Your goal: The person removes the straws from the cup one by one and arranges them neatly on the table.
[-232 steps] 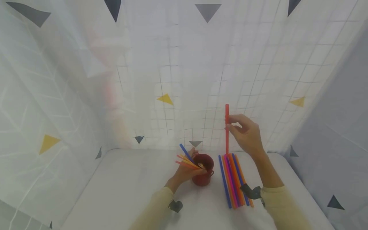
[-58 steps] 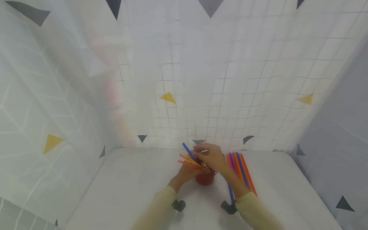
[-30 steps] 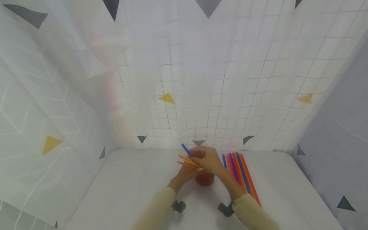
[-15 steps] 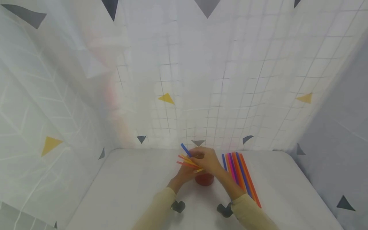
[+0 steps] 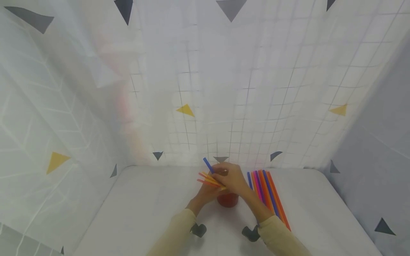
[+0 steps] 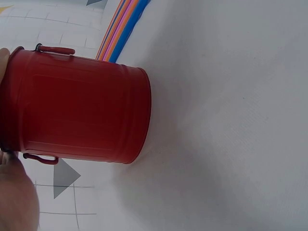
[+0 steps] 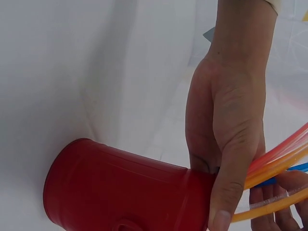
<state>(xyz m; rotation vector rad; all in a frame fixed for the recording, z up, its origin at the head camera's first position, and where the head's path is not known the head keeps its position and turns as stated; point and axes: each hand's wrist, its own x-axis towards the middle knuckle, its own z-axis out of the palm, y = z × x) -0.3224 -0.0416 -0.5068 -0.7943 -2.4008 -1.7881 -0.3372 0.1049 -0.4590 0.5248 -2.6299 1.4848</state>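
My left hand (image 5: 206, 192) grips a small red metal bucket (image 5: 227, 200) near its rim; the left wrist view shows the bucket's (image 6: 86, 106) side and wire handles. Out of its mouth, orange, yellow and red drinking straws (image 5: 209, 182) fan over the left hand. The right wrist view has the left hand (image 7: 236, 115) coming down from above, thumb along the bucket's wall. Over the mouth, my right hand (image 5: 233, 179) pinches a blue straw (image 5: 207, 164) that slants up leftward. Its fingers (image 7: 291, 183) show among the straws (image 7: 284, 149) in the right wrist view. The bucket's mouth is hidden.
Right of the bucket, several blue, orange, pink and purple straws (image 5: 268, 188) lie side by side on the white table (image 5: 153, 206). The right forearm passes over their near ends. White cloth walls (image 5: 217, 89) with grid lines and triangles stand around the table.
Earlier the right hand held a red straw upright over the row; it has since moved left to the bucket. Over the last half second the blue straw's tip shifts slightly up; the left hand stays put.
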